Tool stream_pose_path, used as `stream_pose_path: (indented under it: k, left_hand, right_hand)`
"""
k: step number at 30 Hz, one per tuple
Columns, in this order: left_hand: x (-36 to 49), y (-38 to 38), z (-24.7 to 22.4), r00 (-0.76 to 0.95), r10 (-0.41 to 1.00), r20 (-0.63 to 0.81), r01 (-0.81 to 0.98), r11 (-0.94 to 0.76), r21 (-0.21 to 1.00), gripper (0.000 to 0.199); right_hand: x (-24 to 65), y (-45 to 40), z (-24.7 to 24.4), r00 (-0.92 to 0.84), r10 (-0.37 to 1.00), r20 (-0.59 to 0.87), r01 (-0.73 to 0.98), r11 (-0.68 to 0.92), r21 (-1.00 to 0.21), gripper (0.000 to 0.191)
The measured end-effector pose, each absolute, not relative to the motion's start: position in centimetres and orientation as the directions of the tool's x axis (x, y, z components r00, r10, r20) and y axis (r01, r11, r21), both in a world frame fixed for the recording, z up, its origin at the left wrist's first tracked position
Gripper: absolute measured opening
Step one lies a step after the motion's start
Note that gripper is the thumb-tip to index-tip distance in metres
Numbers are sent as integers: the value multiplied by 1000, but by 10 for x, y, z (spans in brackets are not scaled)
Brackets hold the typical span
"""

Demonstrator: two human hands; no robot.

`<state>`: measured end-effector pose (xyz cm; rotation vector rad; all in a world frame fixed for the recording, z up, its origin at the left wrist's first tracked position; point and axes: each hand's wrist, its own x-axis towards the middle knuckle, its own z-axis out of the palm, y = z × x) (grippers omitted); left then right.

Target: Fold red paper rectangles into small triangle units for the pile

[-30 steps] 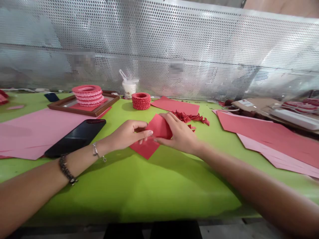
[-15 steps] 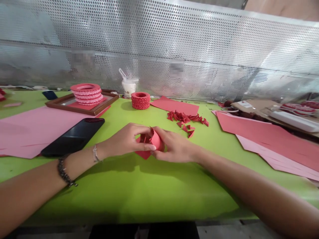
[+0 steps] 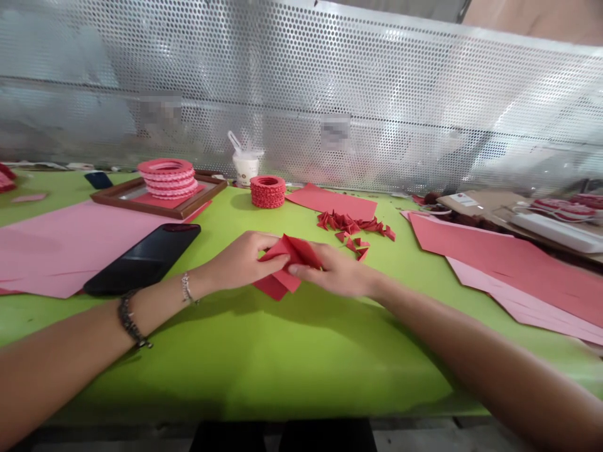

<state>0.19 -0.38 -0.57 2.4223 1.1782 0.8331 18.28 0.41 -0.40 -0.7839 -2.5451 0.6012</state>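
Between my two hands, just above the green table (image 3: 282, 364), is a piece of red paper (image 3: 301, 251) with creased, raised sides. My left hand (image 3: 247, 260) grips its left side, thumb on the inner face. On the right side, my right hand (image 3: 336, 269) pinches it, thumb in front and fingers hidden behind the paper. Another red paper piece (image 3: 272, 287) shows below my left hand. Behind my right hand lies a pile of small folded red pieces (image 3: 346, 223), and a red sheet (image 3: 332, 201) is beyond them.
Left: a black phone (image 3: 146, 257), pink sheets (image 3: 56, 242) and a wooden frame (image 3: 113, 199) bearing pink and red rings (image 3: 169, 179). Farther back are a red ring stack (image 3: 267, 192) and a white cup (image 3: 245, 168). Right: red sheets (image 3: 509, 263) and a white power strip (image 3: 556, 230).
The red paper, curled over between my hands before, is now spread wider with its inner face and a raised point showing. Both thumbs have moved up slightly.
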Motion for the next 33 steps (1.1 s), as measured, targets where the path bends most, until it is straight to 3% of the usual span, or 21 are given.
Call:
stream_pose_path:
  k: [6,11,14,19,24,33]
  left_hand:
    - [-3,5,-8,482,832,274,649,-549,526,31]
    - [-6,9,-7,527,841,118,596,-465,654,29]
    - [-8,12,-9,553,833,31,499,-360,788,25]
    - [-8,16,-11,475,869,135,416,-357,836,26]
    - [-1,5,-14,306,923,235,315,-331,889,31]
    - [26,-31,-22,196,962,192,170,-227,959,39]
  right_hand:
    - [196,26,1,-588,767,258,488,590,-643,27]
    - [199,37,-2,-509,800,319,311,517,-798,22]
    - [197,38,-4,-515,797,316,332,525,-784,22]
    - [189,33,-2,-532,787,314,376,551,-745,18]
    - [187,20,7,-479,802,356,440,570,-694,36]
    - [197,-8,12,-419,717,557,466,696,-546,33]
